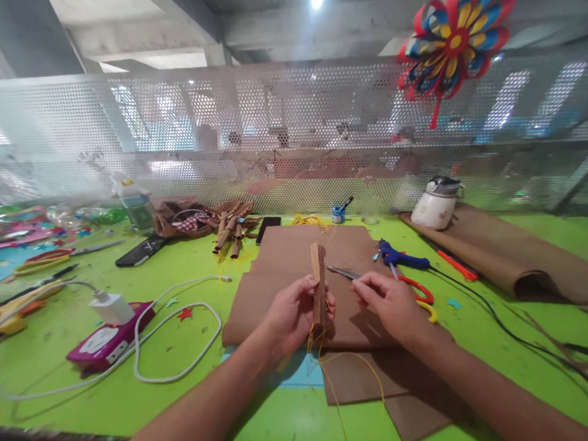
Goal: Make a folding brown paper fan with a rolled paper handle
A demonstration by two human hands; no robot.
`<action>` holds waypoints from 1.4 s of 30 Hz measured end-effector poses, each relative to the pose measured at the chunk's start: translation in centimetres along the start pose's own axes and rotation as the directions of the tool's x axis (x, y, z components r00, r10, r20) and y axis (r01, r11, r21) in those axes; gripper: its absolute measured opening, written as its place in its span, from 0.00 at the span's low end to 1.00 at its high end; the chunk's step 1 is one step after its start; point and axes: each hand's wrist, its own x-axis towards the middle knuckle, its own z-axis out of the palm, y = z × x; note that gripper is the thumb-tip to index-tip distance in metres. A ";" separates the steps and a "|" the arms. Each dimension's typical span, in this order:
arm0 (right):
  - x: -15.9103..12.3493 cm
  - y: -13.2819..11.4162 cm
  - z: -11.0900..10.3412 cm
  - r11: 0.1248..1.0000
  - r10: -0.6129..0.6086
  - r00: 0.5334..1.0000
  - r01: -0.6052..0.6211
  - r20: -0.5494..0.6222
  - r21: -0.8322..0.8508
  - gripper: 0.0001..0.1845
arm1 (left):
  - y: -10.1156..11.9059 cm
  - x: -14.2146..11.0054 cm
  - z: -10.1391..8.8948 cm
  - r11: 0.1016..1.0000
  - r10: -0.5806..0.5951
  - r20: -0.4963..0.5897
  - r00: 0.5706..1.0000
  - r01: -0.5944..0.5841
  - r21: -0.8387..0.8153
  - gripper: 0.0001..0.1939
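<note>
My left hand (295, 314) is closed around an upright brown paper roll (319, 279), folded open along one side, with thin yellow thread (339, 395) trailing from its lower end to the table edge. My right hand (388, 304) pinches a pair of scissors (344, 273) near the blades. Their pointed tip reaches left, close beside the roll; whether it touches I cannot tell. Red and yellow handles show behind the hand, which covers the middle of the scissors. Beneath both hands lie flat brown paper sheets (280, 305).
At right are a blue glue gun (404, 256) with a black cord, an orange-red cutter (457, 265), rolled brown paper (533, 257) and a white bottle (434, 205). At left lie a purple power strip (108, 337), a white cable and a phone (142, 250). Finished-looking paper rolls (229, 232) sit behind.
</note>
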 end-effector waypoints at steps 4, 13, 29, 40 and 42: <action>0.4 0.4 -0.7 0.999 0.007 1.000 -0.007 -0.006 0.032 0.18 | 0.1 -0.2 0.1 0.997 0.032 0.065 0.997 -0.037 0.072 0.09; 1.1 2.1 -0.5 0.988 0.033 0.993 -0.014 -0.118 0.156 0.24 | 0.3 -0.4 0.1 0.994 0.049 0.099 0.994 -0.058 0.092 0.11; 2.2 -1.9 -0.5 0.793 0.048 0.979 -0.158 0.198 0.588 0.22 | -0.1 -0.4 0.0 0.997 -0.069 0.220 0.973 0.057 0.059 0.12; 4.2 -2.3 1.0 0.947 0.024 1.000 -0.027 0.011 0.321 0.21 | -0.6 -0.7 0.6 0.958 0.011 0.128 0.992 -0.047 0.281 0.12; 4.2 -1.7 0.9 0.943 0.016 1.000 -0.022 0.022 0.331 0.21 | -0.8 -0.6 0.5 0.943 0.031 0.116 0.993 -0.067 0.326 0.14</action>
